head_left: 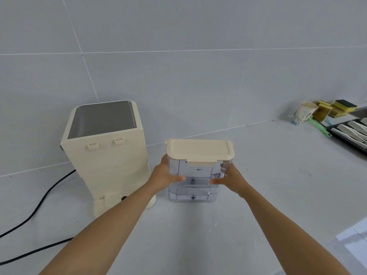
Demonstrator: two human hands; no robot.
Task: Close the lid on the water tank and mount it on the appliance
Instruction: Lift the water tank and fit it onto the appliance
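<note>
lidded water tank (pixel 195 181) upright on counter (pixel 258 175), left hand (pixel 165 175) and right hand (pixel 231 178) grip its sides, appliance (pixel 107 155) just beside

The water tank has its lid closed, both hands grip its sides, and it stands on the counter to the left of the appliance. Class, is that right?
Not quite. The head view shows the water tank, lid closed, held by the left hand and right hand, to the right of the appliance, not the left.
</note>
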